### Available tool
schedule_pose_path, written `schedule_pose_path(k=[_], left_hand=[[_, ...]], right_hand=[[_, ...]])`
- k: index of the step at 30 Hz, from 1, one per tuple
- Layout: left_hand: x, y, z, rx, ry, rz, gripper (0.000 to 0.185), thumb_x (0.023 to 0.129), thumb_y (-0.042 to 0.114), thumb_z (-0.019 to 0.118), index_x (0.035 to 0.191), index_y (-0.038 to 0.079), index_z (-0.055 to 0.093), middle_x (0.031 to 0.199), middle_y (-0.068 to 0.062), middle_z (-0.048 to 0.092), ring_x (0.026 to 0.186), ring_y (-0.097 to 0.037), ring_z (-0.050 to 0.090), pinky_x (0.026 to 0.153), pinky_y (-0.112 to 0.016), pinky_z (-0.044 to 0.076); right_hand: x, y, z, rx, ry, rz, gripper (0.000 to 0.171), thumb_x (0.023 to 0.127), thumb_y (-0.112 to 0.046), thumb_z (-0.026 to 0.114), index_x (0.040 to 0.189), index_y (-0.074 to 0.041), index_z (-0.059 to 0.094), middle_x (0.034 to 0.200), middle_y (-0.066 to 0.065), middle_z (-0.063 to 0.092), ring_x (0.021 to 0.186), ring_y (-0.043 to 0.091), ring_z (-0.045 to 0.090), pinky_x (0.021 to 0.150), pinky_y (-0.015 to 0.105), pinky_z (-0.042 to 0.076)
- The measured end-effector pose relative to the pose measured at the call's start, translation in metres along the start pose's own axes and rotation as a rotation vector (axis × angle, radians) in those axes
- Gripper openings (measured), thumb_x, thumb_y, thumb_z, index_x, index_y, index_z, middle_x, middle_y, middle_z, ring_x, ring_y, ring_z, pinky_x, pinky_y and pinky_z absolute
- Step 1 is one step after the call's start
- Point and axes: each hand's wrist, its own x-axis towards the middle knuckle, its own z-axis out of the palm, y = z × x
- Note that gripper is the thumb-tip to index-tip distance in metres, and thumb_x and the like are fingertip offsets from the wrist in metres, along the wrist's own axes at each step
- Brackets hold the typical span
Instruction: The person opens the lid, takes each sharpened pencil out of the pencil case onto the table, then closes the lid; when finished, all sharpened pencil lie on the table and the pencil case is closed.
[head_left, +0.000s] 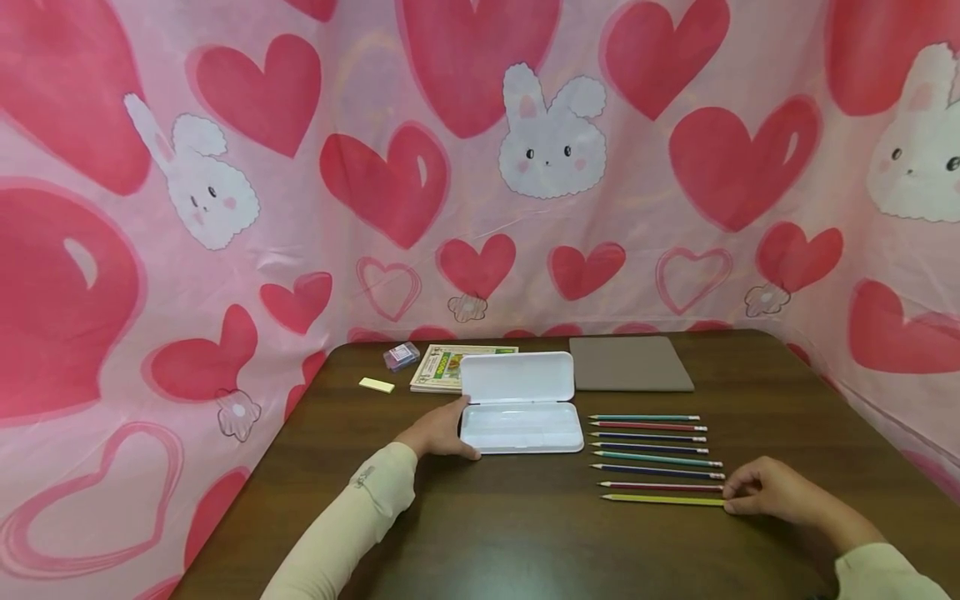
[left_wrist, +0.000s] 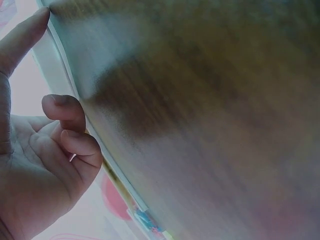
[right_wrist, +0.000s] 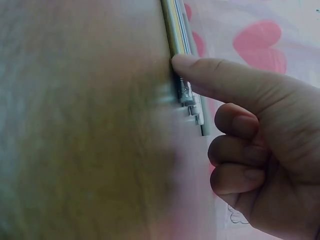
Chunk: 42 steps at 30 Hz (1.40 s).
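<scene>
Nearest you, your right hand [head_left: 776, 492] rests on the brown table [head_left: 525, 533], its extended forefinger [right_wrist: 220, 82] touching the eraser end of the yellow-green pencil [head_left: 663, 499]; the other fingers curl loosely toward the palm and hold nothing. That pencil is slim, with a sharpened tip pointing away from your fingertip and a metal ferrule at the end you touch. It is the closest of a row of coloured pencils [head_left: 651, 450] lying parallel, side by side and slightly apart; the next one beyond your fingertip is dark red, then blue, teal and others further out.

Past the pencil tips lies the open white pencil case [head_left: 520, 405], lid tipped back, tray facing up. Your left hand [head_left: 438, 432] rests against the tray's near left corner, one finger [left_wrist: 22, 35] straight along its edge, the rest loosely bent, gripping nothing.

Beyond the case are a grey pad [head_left: 628, 364], a printed booklet [head_left: 446, 367], a small clear box [head_left: 401, 356] and a pale yellow eraser [head_left: 376, 385].
</scene>
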Motion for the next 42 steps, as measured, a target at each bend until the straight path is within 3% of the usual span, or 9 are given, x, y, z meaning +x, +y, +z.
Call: schedule_pose_path(k=[8, 16, 24, 31, 42], left_hand=[[-0.001, 0.002, -0.003, 0.024, 0.007, 0.017, 0.103, 0.063, 0.043, 0.081, 0.141, 0.0, 0.03, 0.142, -0.016, 0.041, 0.126, -0.029, 0.044, 0.105, -0.043, 0.036], [-0.004, 0.006, -0.006, 0.033, 0.017, 0.041, 0.1, 0.066, 0.043, 0.079, 0.14, -0.003, 0.03, 0.141, -0.019, 0.041, 0.126, -0.031, 0.044, 0.105, -0.043, 0.035], [-0.001, 0.003, -0.001, -0.007, -0.009, 0.006, 0.103, 0.065, 0.044, 0.08, 0.143, 0.001, 0.027, 0.144, -0.016, 0.038, 0.129, -0.029, 0.041, 0.107, -0.044, 0.033], [-0.001, 0.001, 0.0, -0.013, -0.017, -0.013, 0.104, 0.064, 0.044, 0.08, 0.144, 0.003, 0.026, 0.145, -0.015, 0.038, 0.13, -0.028, 0.041, 0.107, -0.044, 0.032], [-0.001, 0.0, 0.002, 0.004, -0.016, -0.022, 0.104, 0.064, 0.046, 0.08, 0.143, 0.003, 0.027, 0.144, -0.014, 0.039, 0.129, -0.028, 0.041, 0.106, -0.044, 0.033]], right_hand=[[0.005, -0.007, -0.004, -0.039, 0.024, 0.026, 0.011, 0.08, -0.016, 0.071, 0.083, -0.006, 0.07, 0.074, -0.019, 0.059, 0.062, -0.009, 0.04, 0.048, 0.019, 0.036], [0.021, -0.014, -0.002, -0.08, 0.091, 0.052, 0.009, 0.084, -0.019, 0.067, 0.084, -0.01, 0.069, 0.069, -0.017, 0.055, 0.059, -0.007, 0.039, 0.048, 0.02, 0.035], [0.045, -0.021, 0.001, -0.108, 0.091, 0.064, 0.013, 0.085, -0.026, 0.066, 0.084, -0.014, 0.07, 0.065, -0.015, 0.049, 0.055, -0.004, 0.037, 0.047, 0.02, 0.034], [0.072, -0.027, 0.002, -0.105, 0.077, 0.059, 0.017, 0.086, -0.028, 0.065, 0.087, -0.011, 0.07, 0.077, -0.007, 0.061, 0.062, -0.003, 0.042, 0.052, 0.02, 0.039], [0.116, -0.032, 0.002, -0.095, 0.114, 0.011, 0.017, 0.085, -0.027, 0.066, 0.084, -0.012, 0.07, 0.074, -0.006, 0.062, 0.061, 0.0, 0.042, 0.052, 0.021, 0.039]])
